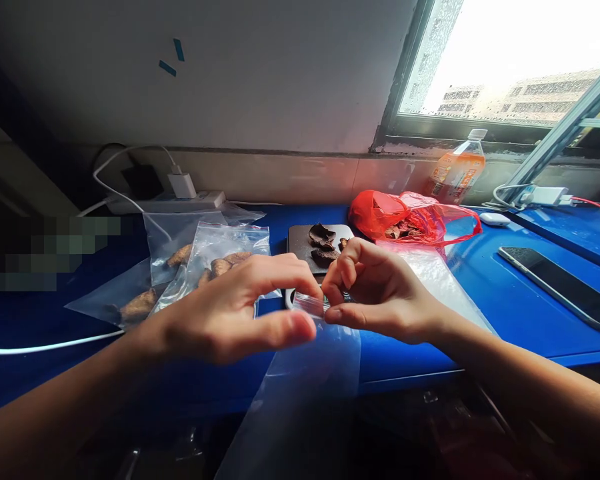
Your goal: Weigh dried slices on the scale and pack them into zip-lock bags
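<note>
A clear zip-lock bag [307, 383] hangs from my hands over the table's front edge, its zip strip near the top. My right hand [380, 287] pinches the bag's top edge between thumb and fingers. My left hand [250, 303] is at the other top corner, index fingertip against the strip and thumb held apart below. Behind them, dark, curled dried pieces [323, 237] lie on a small scale [299, 247], whose front is partly hidden by my hands. Bags with brown dried pieces [140, 305] lie left of my left hand.
A red plastic bag [375, 213] with dried pieces inside stands right of the scale, by a stack of clear bags [445, 287]. A phone [565, 283] lies farther right. An orange-labelled bottle [460, 167] is near the window. A power strip [210, 200] and cables are at the back left.
</note>
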`<action>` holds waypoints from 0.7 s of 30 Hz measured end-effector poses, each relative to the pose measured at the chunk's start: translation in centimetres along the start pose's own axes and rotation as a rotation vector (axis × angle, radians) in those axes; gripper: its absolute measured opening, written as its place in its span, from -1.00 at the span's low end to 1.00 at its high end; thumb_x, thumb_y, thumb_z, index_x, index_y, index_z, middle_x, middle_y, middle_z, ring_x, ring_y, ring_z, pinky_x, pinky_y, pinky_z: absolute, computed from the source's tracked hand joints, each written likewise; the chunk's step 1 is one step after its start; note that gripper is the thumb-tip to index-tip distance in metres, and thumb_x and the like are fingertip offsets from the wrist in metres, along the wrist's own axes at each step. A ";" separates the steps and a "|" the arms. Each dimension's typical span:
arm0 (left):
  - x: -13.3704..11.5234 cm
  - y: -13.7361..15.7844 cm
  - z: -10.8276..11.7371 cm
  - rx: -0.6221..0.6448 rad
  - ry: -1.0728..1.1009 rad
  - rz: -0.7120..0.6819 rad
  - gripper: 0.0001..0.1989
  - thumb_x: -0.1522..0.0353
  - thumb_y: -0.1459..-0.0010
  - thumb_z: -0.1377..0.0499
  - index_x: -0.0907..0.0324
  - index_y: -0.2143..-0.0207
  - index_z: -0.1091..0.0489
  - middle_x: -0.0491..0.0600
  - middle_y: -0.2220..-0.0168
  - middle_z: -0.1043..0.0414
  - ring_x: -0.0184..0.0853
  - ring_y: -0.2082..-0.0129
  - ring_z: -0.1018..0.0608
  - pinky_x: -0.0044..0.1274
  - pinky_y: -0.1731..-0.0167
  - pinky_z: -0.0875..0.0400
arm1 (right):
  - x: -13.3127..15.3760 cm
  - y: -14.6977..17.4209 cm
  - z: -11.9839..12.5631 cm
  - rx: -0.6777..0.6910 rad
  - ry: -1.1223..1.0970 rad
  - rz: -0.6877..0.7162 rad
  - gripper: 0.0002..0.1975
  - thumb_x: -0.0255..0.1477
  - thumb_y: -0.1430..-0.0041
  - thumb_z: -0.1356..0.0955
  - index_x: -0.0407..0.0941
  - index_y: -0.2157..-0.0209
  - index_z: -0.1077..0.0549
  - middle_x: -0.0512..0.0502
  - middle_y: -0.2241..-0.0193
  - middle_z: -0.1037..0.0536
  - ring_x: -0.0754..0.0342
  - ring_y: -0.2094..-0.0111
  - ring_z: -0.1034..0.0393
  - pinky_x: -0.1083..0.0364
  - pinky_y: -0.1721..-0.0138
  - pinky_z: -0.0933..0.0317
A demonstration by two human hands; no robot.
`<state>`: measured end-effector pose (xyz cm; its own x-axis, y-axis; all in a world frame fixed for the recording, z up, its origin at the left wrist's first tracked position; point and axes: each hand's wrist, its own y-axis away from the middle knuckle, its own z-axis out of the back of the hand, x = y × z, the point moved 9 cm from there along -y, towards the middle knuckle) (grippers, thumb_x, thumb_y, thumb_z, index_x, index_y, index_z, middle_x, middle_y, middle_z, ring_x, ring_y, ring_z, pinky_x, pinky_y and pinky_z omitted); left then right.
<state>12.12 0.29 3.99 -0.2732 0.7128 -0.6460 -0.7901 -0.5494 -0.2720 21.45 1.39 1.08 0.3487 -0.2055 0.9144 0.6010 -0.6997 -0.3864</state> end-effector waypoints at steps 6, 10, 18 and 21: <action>0.3 -0.4 -0.3 -0.002 -0.062 0.101 -0.95 0.45 -0.11 -0.17 0.17 0.39 -0.42 -0.11 0.41 -0.46 -0.40 0.37 -0.47 -0.58 0.41 -0.33 | 0.1 0.2 -0.1 0.019 0.113 0.036 -0.67 -0.61 0.01 -0.48 -0.11 0.39 -0.23 0.06 0.44 -0.42 0.23 0.38 -0.33 0.19 0.31 -0.31; 0.6 -0.4 -0.1 -0.035 -0.048 0.115 -0.94 0.46 -0.12 -0.17 0.15 0.37 -0.42 -0.12 0.41 -0.45 -0.41 0.37 -0.47 -0.59 0.43 -0.34 | 0.2 0.3 -0.2 0.028 0.200 0.028 -0.73 -0.59 -0.03 -0.46 -0.12 0.34 -0.29 0.04 0.42 -0.41 0.22 0.37 -0.33 0.17 0.31 -0.30; 1.8 -0.3 1.1 -0.092 -0.032 0.098 -0.97 0.39 -0.17 -0.21 0.12 0.36 -0.41 -0.13 0.43 -0.42 -0.41 0.38 -0.43 -0.58 0.42 -0.33 | 1.4 0.5 -0.8 0.110 0.464 0.096 -0.77 -0.53 -0.07 -0.44 -0.12 0.29 -0.31 -0.03 0.31 -0.42 0.14 0.26 -0.34 0.10 0.22 -0.29; 2.7 -0.4 2.0 -0.096 -0.029 0.127 -0.92 0.35 -0.17 -0.22 0.14 0.38 -0.40 -0.11 0.43 -0.41 -0.39 0.39 -0.43 -0.55 0.43 -0.33 | 1.6 0.6 -1.3 0.150 0.563 0.100 -0.79 -0.52 -0.08 -0.42 -0.12 0.29 -0.31 -0.03 0.31 -0.41 0.15 0.27 -0.33 0.11 0.23 -0.27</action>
<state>10.59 3.31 3.78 -0.3840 0.6464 -0.6594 -0.6926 -0.6739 -0.2573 21.42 -0.24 2.46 -0.0020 -0.6257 0.7801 0.6944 -0.5622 -0.4492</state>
